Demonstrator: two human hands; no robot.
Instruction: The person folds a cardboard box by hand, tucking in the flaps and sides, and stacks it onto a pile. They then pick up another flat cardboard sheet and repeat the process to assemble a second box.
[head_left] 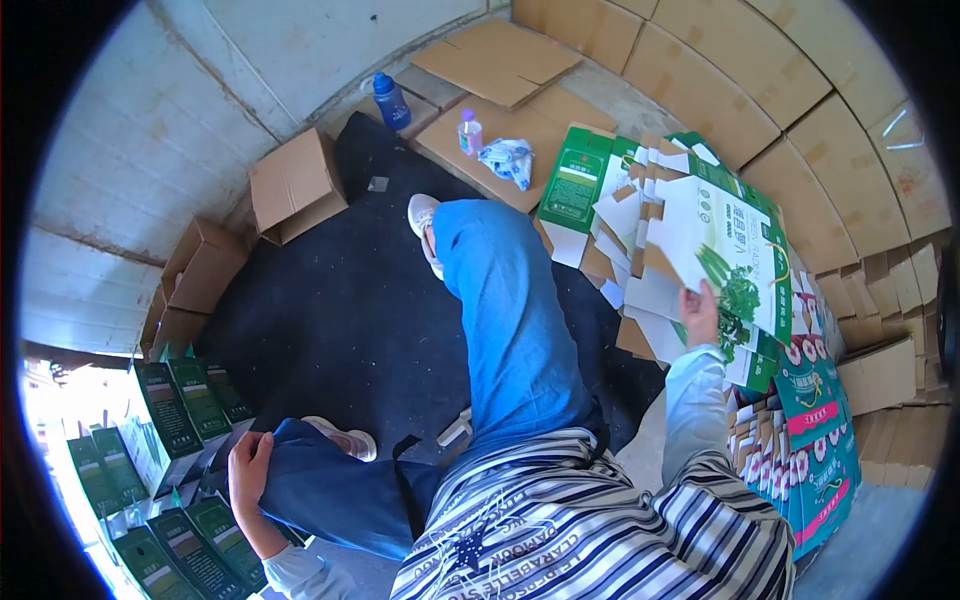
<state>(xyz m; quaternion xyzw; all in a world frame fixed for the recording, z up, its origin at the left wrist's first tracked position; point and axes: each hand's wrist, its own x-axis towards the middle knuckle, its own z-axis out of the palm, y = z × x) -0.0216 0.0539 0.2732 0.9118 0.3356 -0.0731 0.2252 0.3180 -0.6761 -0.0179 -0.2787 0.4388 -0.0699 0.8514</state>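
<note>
My right hand [699,314] is at the near edge of a flattened white-and-green gift carton [722,222] printed with leafy vegetables, its fingers closed on that edge. The carton lies on top of a fanned stack of similar flat cartons [612,235] on my right. My left hand [250,472] rests on my bent knee, holding nothing, fingers stretched out. Beside it on the left stand rows of upright dark green boxes [168,408].
Brown cartons [700,95] are stacked along the right wall. Teal printed flat cartons [808,400] lie near my right side. A blue bottle [391,103], a small clear bottle [469,133] and an open brown box [297,188] are ahead, around a black mat [330,300].
</note>
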